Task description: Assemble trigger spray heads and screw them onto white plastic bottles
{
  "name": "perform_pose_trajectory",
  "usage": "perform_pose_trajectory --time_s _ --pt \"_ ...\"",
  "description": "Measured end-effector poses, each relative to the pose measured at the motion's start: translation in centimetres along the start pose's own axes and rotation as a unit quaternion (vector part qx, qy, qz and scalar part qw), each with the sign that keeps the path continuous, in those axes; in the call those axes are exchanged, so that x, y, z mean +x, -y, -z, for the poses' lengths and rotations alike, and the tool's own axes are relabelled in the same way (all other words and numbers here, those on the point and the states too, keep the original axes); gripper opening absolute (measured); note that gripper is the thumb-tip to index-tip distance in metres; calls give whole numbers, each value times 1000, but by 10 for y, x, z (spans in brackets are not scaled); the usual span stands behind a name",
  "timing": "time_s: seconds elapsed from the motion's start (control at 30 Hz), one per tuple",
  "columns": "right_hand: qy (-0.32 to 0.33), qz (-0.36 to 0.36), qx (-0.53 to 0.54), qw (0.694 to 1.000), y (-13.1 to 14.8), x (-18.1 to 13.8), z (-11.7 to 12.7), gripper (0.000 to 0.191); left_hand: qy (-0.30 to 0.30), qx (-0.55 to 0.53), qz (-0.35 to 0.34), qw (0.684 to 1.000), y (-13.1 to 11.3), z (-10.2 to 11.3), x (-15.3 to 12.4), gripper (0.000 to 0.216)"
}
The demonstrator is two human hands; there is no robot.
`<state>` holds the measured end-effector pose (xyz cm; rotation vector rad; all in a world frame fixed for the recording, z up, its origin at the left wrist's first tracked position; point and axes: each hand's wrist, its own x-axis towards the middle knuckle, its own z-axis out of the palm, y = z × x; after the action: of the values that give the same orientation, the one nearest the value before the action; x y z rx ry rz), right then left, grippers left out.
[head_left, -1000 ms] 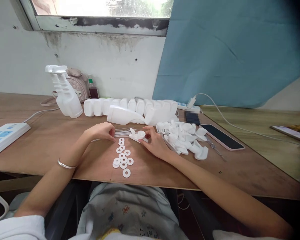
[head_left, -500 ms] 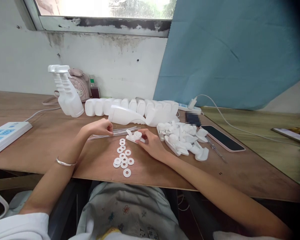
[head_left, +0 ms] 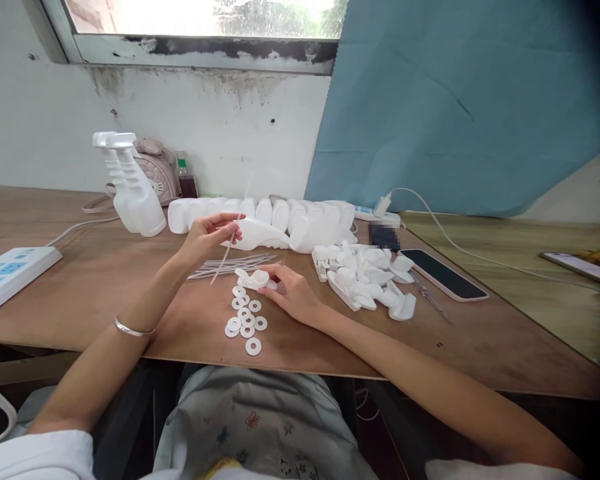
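Observation:
My left hand (head_left: 207, 239) is raised above the table and pinches a thin clear plastic tube (head_left: 229, 250) that slants upward. More such tubes (head_left: 233, 263) lie in a bundle just below it. My right hand (head_left: 290, 291) rests on the table and grips a white spray-trigger head (head_left: 253, 279). Several white washers (head_left: 246, 317) lie scattered in front of both hands. A heap of white trigger heads (head_left: 365, 279) sits to the right of my right hand.
White bottles (head_left: 260, 220) lie in a row at the back, two assembled spray bottles (head_left: 133, 190) stand at back left. A power strip (head_left: 10, 270) lies at far left, a phone (head_left: 443, 273) and cable at right. The table's front edge runs close to my body.
My left hand lifted one tube out of the bundle and raised it. My right hand slid the trigger head left, toward the washers.

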<state>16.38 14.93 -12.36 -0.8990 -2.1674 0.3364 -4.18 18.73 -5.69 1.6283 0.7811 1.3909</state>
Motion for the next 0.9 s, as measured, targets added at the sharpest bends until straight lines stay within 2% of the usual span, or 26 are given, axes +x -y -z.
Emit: perform_pose_trajectory --time_s 0.1,0.23,0.37,0.53,0.63,0.9 --pt "-3 -9 -1 1000 0 -1 0 38 -16 -70 -7 997 -2 -7 -3 33" --pt "-5 -2 -11 1000 -1 -2 -1 32 9 -106 -7 994 -3 -19 -10 30" --pt "-5 -2 -11 1000 -1 -2 0 28 18 -66 -21 997 -3 -26 -14 24" --pt "-8 -20 -15 1000 -1 -2 1 28 -27 -18 -83 996 -5 -22 -12 19" --pt "-8 -21 -11 1000 -1 -2 1 29 -42 -7 -90 995 -7 -19 -11 19" --pt "-5 -31 3 1000 -3 -2 2 29 9 16 -102 995 -6 -15 -11 17"
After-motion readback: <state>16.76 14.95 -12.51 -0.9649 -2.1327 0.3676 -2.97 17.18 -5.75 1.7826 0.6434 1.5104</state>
